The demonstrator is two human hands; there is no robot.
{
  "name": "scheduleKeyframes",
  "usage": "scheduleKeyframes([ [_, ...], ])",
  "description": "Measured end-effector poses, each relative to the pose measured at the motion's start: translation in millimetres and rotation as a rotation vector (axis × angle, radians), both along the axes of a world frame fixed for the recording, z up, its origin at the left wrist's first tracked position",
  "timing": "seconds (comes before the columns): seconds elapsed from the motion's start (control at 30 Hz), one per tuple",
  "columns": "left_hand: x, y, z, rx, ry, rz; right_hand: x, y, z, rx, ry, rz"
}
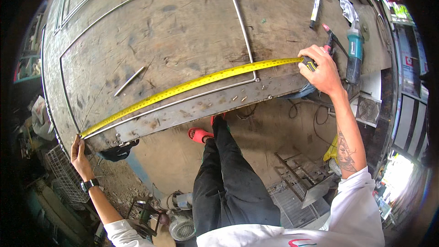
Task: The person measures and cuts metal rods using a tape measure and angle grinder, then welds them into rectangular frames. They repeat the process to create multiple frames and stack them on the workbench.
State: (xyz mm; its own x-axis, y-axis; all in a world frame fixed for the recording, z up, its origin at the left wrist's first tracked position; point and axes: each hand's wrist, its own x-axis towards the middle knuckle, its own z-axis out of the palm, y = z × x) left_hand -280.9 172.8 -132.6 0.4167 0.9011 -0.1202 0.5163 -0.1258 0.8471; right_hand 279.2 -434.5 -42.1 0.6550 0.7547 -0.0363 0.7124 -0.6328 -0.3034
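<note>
A yellow tape-measure blade (183,85) stretches left to right along the near side of a thin, rectangular grey metal frame (240,23), between the left hand (80,158) pinching its end and the right hand (323,71) clasping its black-and-yellow case (310,63).

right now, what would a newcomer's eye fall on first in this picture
Probably the bright yellow tape measure, stretched over the worktable from the left hand to the right hand. Next, a red sandal below the table's near edge, and the teal power tool at the table's right.
</note>
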Motion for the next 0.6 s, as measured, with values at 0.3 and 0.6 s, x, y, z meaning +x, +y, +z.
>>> scheduleKeyframes([
  [0.3, -4.3, 8.3, 0.9, -0.040, 0.038, 0.031, -2.8, -7.2, 10.0, -0.023, 0.067, -0.021],
  [0.6, 2.4, 3.1, 7.9, -0.011, 0.105, 0.047, 9.6, -2.0, 8.3, -0.048, 0.178, 0.107],
])
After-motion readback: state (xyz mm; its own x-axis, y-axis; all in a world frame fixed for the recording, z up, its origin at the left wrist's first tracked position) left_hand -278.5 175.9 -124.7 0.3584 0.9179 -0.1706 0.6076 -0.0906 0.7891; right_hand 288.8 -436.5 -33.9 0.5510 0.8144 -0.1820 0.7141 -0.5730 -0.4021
